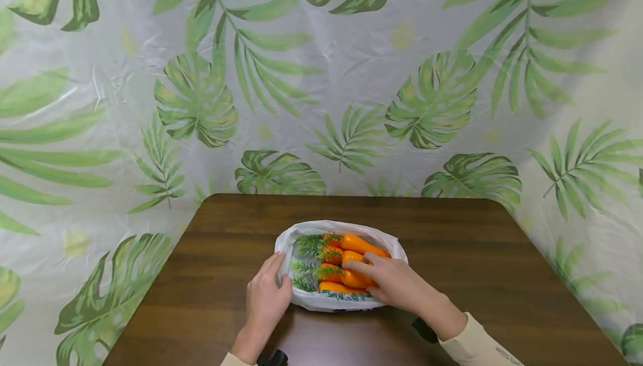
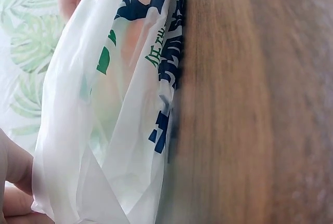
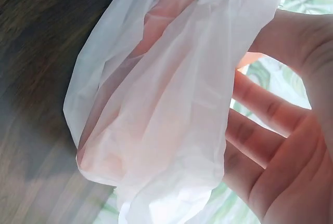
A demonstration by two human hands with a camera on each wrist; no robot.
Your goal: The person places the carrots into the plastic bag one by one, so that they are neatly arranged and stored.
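A white plastic bag (image 1: 346, 306) with an open oval top lies on the brown table. Inside are several orange carrots (image 1: 359, 243), their green feathery tops (image 1: 303, 283) toward the left. My left hand (image 1: 268, 293) holds the bag's left rim; in the left wrist view its fingers (image 2: 18, 169) are partly hidden by the plastic. My right hand (image 1: 397, 279) reaches over the right rim, with extended fingers touching the carrots. In the right wrist view that hand (image 3: 291, 146) is spread, and the bag (image 3: 161, 109) hides its fingertips.
The dark brown wooden table (image 1: 211, 260) extends around the bag, its far edge against a leaf-patterned curtain (image 1: 351, 76). Dark wristbands (image 1: 424, 330) and light sleeves show on the arms.
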